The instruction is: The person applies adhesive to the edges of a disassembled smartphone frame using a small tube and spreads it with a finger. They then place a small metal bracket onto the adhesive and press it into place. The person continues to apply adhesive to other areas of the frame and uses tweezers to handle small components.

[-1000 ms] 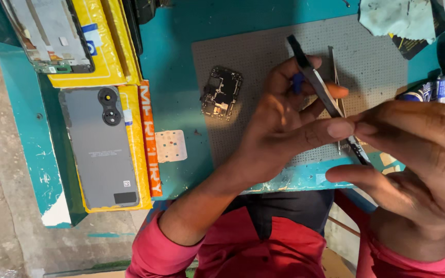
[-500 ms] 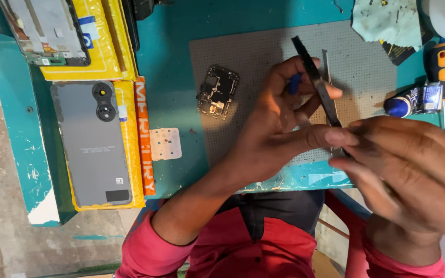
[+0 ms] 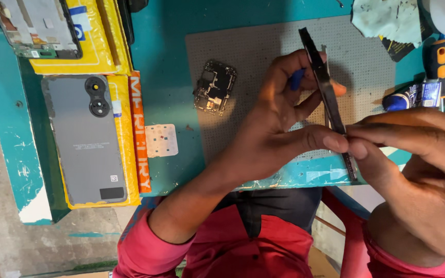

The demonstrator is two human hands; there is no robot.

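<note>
Hands have shifted slightly left over the grey mat (image 3: 243, 56) since earlier. Left hand (image 3: 279, 118) and right hand (image 3: 418, 170) both pinch the thin dark phone frame (image 3: 325, 87), held edge-on above the mat; circuit board (image 3: 215, 86) lies on the mat's left part.

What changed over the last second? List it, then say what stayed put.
The right hand slid in until its fingertips met the left hand's thumb on the dark strip. Both hands' grip on the strip held. The circuit board and grey phone stayed put.
</note>
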